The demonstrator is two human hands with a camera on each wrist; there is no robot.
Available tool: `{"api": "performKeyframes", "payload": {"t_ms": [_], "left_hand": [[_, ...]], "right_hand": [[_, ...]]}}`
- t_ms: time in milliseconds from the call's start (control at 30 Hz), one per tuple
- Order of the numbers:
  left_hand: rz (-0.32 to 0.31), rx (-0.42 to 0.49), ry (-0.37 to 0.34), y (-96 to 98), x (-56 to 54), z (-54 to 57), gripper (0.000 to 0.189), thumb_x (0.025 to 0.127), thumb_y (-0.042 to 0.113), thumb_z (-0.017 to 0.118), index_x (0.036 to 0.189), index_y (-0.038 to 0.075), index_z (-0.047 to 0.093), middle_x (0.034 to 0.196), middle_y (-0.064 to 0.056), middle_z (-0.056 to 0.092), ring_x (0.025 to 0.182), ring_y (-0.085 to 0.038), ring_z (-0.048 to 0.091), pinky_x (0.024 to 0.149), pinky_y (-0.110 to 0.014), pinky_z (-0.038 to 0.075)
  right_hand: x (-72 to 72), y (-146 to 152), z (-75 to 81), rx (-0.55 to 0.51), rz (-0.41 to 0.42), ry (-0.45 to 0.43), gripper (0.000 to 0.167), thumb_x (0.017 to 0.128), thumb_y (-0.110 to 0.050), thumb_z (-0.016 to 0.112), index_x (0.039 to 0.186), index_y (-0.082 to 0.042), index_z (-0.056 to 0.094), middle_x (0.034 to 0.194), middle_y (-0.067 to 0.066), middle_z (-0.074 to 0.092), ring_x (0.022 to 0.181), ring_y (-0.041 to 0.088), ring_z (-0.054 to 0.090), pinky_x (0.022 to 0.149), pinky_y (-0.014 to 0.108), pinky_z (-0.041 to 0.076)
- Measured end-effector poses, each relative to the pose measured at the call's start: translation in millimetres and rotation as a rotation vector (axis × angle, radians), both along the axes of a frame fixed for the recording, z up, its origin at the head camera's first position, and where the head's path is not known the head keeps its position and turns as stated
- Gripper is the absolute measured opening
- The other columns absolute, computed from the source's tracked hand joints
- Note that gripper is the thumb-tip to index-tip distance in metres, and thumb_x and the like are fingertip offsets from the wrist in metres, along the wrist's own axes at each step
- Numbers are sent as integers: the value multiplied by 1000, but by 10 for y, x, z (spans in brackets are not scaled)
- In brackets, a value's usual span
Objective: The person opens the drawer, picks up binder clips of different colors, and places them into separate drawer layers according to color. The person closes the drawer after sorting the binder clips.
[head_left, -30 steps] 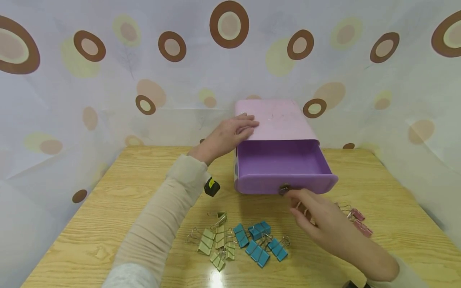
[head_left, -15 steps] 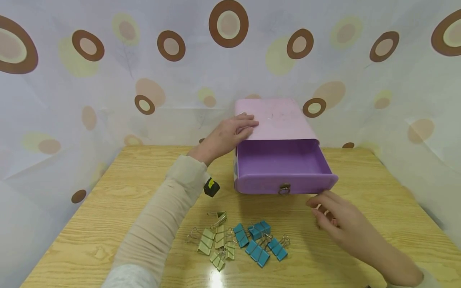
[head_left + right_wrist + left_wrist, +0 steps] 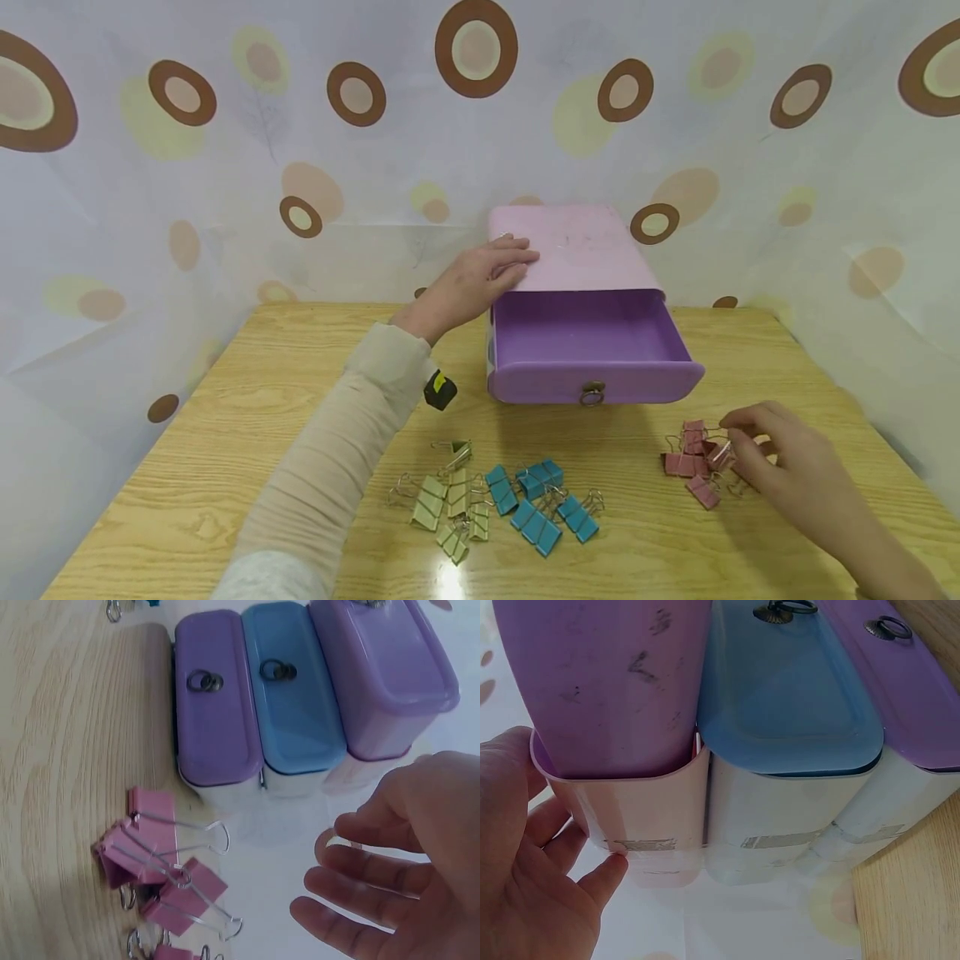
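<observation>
Backdrop: pale sheeting (image 3: 465, 154) printed with brown-ringed circles, standing behind everything.
Table: wood-grained top (image 3: 300, 342), and all the action is on it.
Pink cabinet: here it sits (image 3: 581, 250), towards the back, the upper drawer (image 3: 536, 385) pulled well out; below, a blue drawer (image 3: 304, 716) and a purple one (image 3: 217, 731), both pushed in.
Left hand: this one (image 3: 476, 275) rests at the cabinet's top left edge, fingers extended and slightly apart.
Right hand: over at the right (image 3: 787, 462), just beside the pink clips, fingers loosely bent, a little apart, holding nothing!
Blue clips: four (image 3: 536, 527), in front of the drawer.
Green clips: a loose cluster (image 3: 430, 504) just left of the blue.
Pink clips: heaped (image 3: 685, 465) front right of the cabinet.
Ring pull: dark metal (image 3: 592, 386), on the open drawer's front.
</observation>
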State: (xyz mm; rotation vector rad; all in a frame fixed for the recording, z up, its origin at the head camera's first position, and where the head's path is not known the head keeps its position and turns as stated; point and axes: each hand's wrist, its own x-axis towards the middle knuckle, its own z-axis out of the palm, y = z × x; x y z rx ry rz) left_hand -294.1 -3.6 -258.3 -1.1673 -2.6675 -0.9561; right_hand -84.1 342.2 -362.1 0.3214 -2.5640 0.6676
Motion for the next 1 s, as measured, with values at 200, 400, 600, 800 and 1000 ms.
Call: {"api": "performKeyframes", "payload": {"t_ms": [200,400,600,800,1000], "left_hand": [[-2,0,-10,0,6,6,39,107,29,45,143,18,54,159,1,39,152,-13,24,126,-27,20],[2,-5,-5,1,16,12,39,106,28,46,143,18,55,158,1,39,152,-14,24,126,-26,20],[2,-5,-11,1,16,7,40,107,28,46,143,17,54,159,0,39,152,-14,24,126,-27,19],[-8,-4,-2,5,-10,-8,40,107,29,44,144,17,53,159,-1,39,152,-15,24,127,-27,18],[-8,1,4,3,-11,-8,40,107,28,44,144,16,54,158,-2,39,152,-16,25,127,-28,18]], "right_hand": [[-7,165,-53,-17,-88,-57,12,91,1,64,100,-6,69,99,8,64,81,-21,46,59,7,48],[-25,348,-156,8,-177,-152,13,94,-4,60,104,1,68,106,22,61,84,-13,51,55,14,49],[-56,494,-309,44,-207,-236,24,94,-9,61,109,10,65,106,33,59,85,39,64,56,19,48],[-47,512,-381,27,-200,-408,41,100,-23,57,116,14,60,110,36,61,90,42,66,67,49,58],[-22,462,-471,59,-190,-438,47,98,-34,61,113,11,66,101,26,69,88,35,68,73,53,57]]}}
